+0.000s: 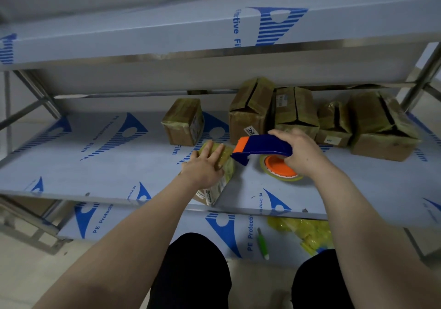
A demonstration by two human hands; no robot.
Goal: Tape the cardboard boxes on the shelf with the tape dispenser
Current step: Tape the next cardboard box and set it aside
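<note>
Tape dispenser, blue with orange trim and an orange roll hub, is low over the middle shelf, and the right hand is curled round its handle. I cannot tell if the roll touches the shelf. Just left of it, near the front edge, lies a small taped box. The left hand presses flat on it with fingers spread. Five more cardboard boxes stand along the far side.

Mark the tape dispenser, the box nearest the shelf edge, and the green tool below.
tape dispenser (262, 144): head view, middle of its blue handle.
nearest box (228, 172): head view, its taped right side.
green tool (263, 246): head view, middle of its green handle.
</note>
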